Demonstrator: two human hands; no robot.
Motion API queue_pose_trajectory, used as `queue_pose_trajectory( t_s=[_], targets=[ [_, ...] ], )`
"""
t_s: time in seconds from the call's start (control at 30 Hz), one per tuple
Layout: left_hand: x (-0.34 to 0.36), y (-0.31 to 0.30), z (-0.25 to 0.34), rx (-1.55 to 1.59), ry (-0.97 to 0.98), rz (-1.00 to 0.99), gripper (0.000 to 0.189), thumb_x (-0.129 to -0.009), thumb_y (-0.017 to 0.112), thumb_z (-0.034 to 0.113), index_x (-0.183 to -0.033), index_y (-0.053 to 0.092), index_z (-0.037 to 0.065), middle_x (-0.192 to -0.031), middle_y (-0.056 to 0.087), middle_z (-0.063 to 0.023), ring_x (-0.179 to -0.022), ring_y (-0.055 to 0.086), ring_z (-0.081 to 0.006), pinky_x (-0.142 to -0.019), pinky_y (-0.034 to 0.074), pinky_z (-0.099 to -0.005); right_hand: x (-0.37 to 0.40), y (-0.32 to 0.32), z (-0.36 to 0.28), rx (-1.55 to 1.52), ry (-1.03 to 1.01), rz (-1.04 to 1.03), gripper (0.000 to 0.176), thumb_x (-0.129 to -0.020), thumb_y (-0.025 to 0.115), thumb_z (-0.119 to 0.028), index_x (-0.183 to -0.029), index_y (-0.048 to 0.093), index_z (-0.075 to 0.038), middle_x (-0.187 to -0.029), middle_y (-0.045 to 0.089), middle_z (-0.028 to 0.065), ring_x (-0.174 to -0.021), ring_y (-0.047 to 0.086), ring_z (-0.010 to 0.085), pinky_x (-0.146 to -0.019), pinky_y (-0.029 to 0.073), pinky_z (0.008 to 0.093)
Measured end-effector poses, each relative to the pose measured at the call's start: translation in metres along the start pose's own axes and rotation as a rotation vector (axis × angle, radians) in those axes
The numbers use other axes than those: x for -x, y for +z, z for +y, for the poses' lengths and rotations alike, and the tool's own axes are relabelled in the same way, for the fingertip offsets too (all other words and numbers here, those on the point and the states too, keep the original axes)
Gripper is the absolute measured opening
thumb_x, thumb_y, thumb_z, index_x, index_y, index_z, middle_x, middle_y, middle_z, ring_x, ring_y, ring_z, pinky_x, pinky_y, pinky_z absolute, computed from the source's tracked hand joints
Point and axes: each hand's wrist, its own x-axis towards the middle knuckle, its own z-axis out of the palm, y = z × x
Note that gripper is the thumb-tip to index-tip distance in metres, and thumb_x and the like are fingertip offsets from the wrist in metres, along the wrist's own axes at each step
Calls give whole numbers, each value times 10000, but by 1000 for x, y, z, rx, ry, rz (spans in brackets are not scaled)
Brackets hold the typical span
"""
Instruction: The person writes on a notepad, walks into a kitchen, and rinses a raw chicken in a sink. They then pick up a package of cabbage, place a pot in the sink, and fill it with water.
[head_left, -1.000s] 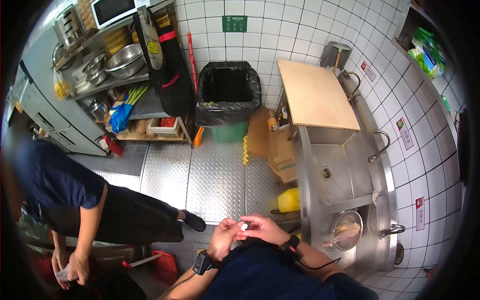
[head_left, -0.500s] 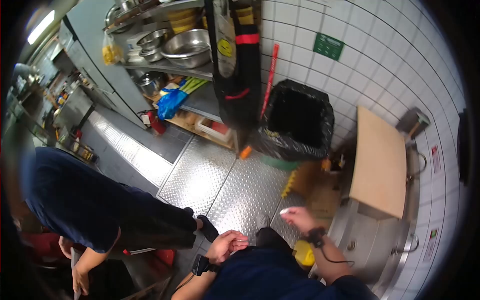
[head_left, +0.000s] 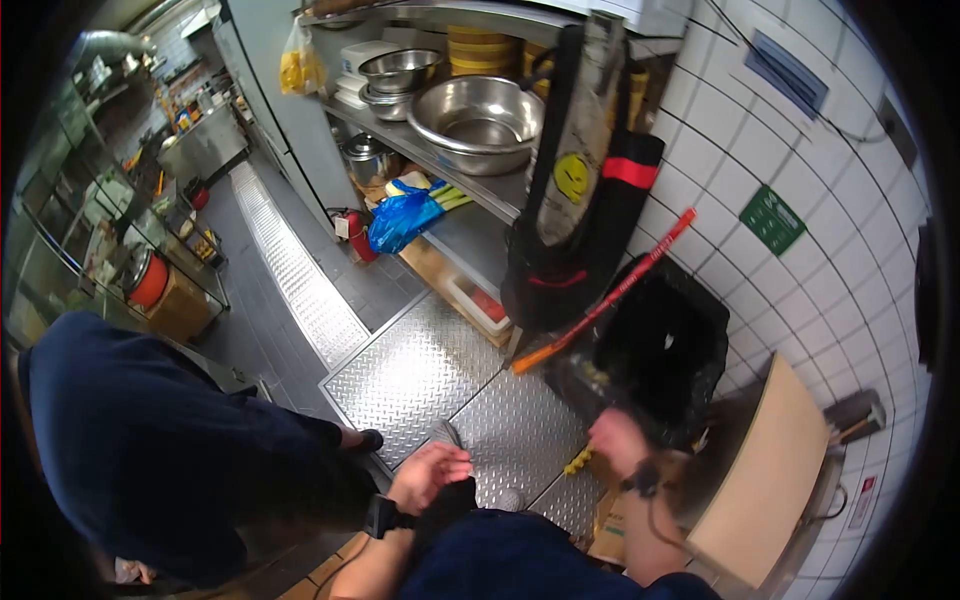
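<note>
My right hand (head_left: pixel 620 442) reaches out at the near edge of a bin lined with a black bag (head_left: pixel 712 385); motion smears its fingers. A small white thing (head_left: pixel 668 342) shows against the dark bin opening, beyond my fingertips. My left hand (head_left: pixel 432 470) is in front of my body, fingers curled together, with nothing visible in it. Dark devices on straps are on both my wrists. A red and orange stick (head_left: pixel 610 290) slants across the bin's left side.
A person in dark clothes (head_left: pixel 130 430) bends at my left. Ahead, a metal shelf (head_left: pixel 430 155) carries steel bowls (head_left: pixel 478 125) and a blue bag (head_left: pixel 403 220). Metal tread plates (head_left: pixel 400 350) cover the floor. At right a wooden board (head_left: pixel 765 480) leans near the tiled wall.
My view has swung and moved closer to the shelf and bin. My right hand has moved forward to the bin; the white thing formerly at its fingers now appears apart, over the bin opening.
</note>
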Motion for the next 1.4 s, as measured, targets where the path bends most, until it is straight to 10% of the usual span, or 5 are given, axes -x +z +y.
queue_pose_trajectory(
  t_s=[0.4,0.7,1.07,1.2,1.4],
  targets=[
    [-204,-314,99,123,28,840,174,-945,503,171,-916,549,6,-619,517,-152,-534,533,-268,-544,502,-424,-114,161,94,312,377,-51,384,-956,667,-206,-1286,572,-35,-1121,640,62,-970,636,157,-810,546,275],
    [-192,-443,51,184,-57,495,215,-955,512,219,-862,557,30,-631,491,-81,-508,496,-236,-456,413,-413,-251,257,32,611,262,-50,470,-895,728,-268,-1265,608,-3,-1052,692,75,-897,660,147,-720,548,280],
    [-92,-371,97,267,-177,1265,185,-972,533,184,-1031,546,8,-762,588,-136,-660,646,-291,-575,590,-410,-483,430,39,1365,21,-593,399,-896,687,-373,-1026,688,5,-810,669,85,-693,646,175,-625,516,331],
    [-88,-382,71,570,-417,1211,332,-1020,460,341,-930,566,40,-824,624,-152,-796,665,-314,-662,593,-495,-543,526,24,1445,-55,-788,531,-823,684,-468,-1079,699,-3,-1020,703,225,-981,677,342,-831,513,424],
    [-86,-405,93,813,-553,1079,313,-1011,457,323,-884,568,59,-791,617,-126,-755,644,-300,-635,549,-486,-581,642,22,1425,-202,-663,573,-863,708,-369,-1222,617,67,-1025,728,178,-866,706,232,-779,544,346]
  ],
)
